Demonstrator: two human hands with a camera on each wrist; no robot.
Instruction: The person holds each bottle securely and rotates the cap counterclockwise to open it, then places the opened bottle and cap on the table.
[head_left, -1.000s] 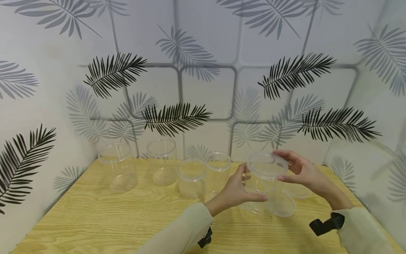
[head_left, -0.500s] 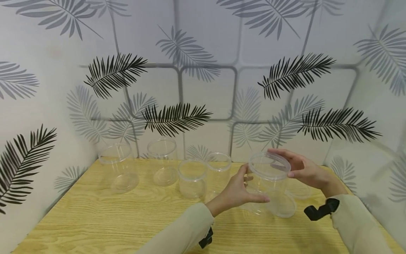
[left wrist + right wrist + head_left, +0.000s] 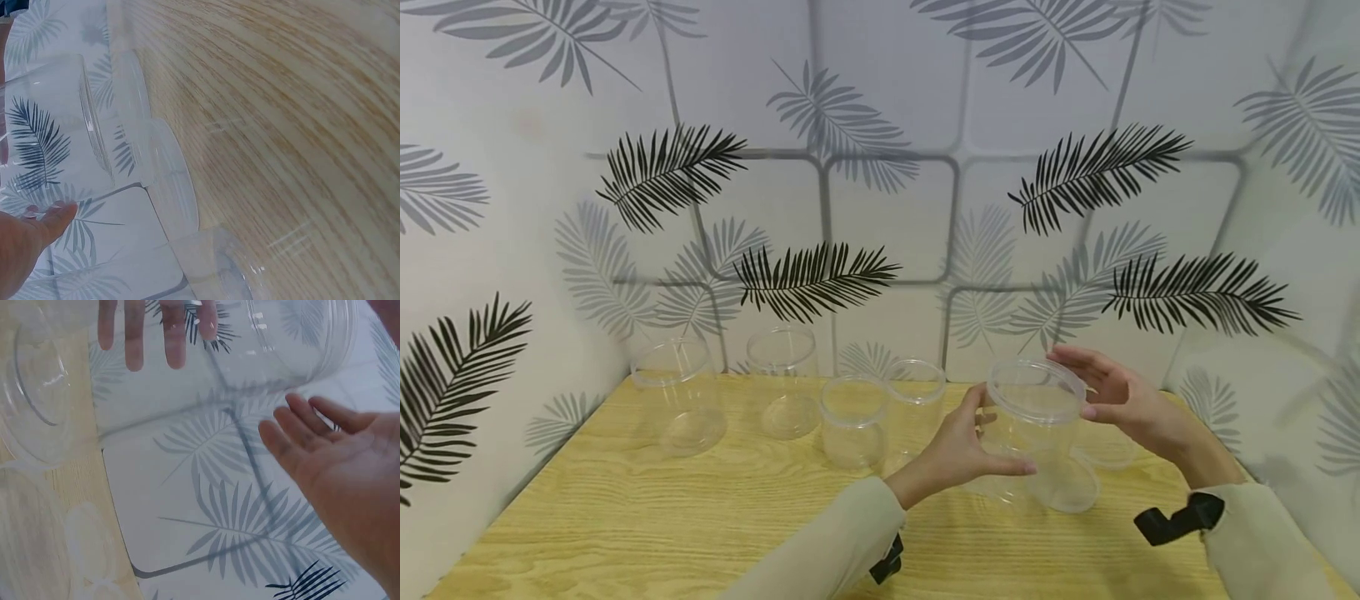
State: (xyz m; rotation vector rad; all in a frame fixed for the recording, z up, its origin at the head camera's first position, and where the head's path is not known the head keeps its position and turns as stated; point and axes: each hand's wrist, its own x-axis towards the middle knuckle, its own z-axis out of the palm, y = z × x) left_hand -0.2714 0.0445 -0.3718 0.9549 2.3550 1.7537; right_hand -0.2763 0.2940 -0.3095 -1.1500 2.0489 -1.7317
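Observation:
My left hand (image 3: 958,446) grips the side of a clear plastic jar (image 3: 1033,408), held up over the right part of the table, tilted slightly. A doubled clear ring runs round the jar's top. Beside that rim is my right hand (image 3: 1138,412), fingers spread behind it and thumb near its front right edge. In the right wrist view the right hand (image 3: 331,444) has loosely extended fingers, a little apart from the jar (image 3: 281,347), while left fingers (image 3: 175,337) lie along the jar wall. The left wrist view shows the jar's base (image 3: 94,125) above the table.
Clear round lids (image 3: 1071,487) lie on the wooden table (image 3: 662,525) under and behind the held jar. To its left stand several clear jars, among them a tall one (image 3: 917,400), a short one (image 3: 853,425) and a wide one (image 3: 677,400). Patterned walls (image 3: 887,217) enclose the table.
My right hand has moved in left along the jar's rim, then back out to the right. The jar has shifted slightly right; the left hand keeps its grip.

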